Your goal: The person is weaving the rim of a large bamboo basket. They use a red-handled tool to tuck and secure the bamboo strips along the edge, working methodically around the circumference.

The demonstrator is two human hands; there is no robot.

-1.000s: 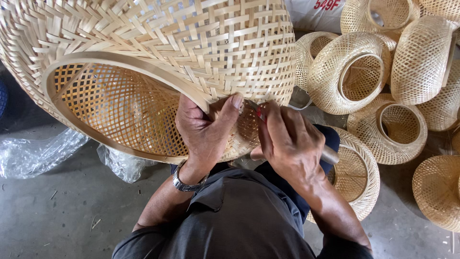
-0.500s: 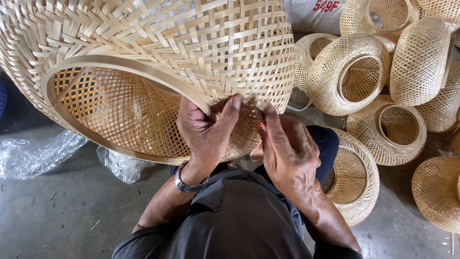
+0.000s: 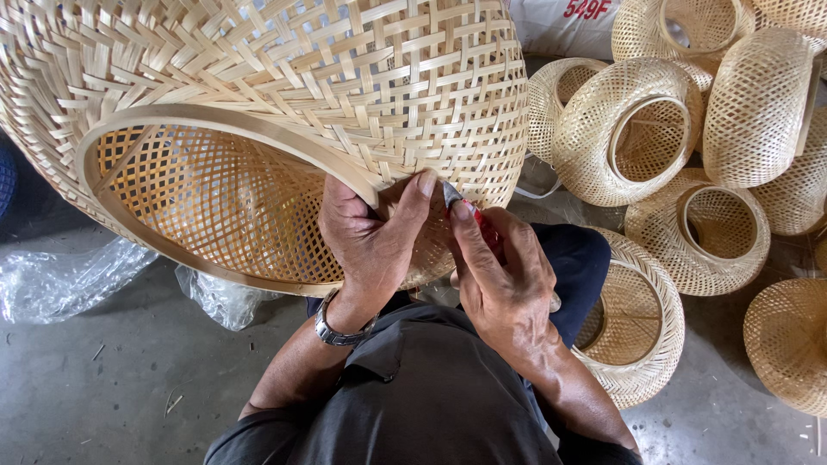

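While hands grip, basket (image 3: 284, 112) holds nothing.

A dark grey collared shirt (image 3: 422, 405) is worn, kind of loose, with short sleeves that stop above the elbows, so both forearms are left bare. Dark blue trousers (image 3: 577, 267) can be seen at the knee. A silver metal link watch (image 3: 338, 330) is strapped round the wrist of the left hand (image 3: 372, 237). Nothing is worn on the right hand (image 3: 504, 275), as far as can be made out: no ring, no glove. Nails are kept short.
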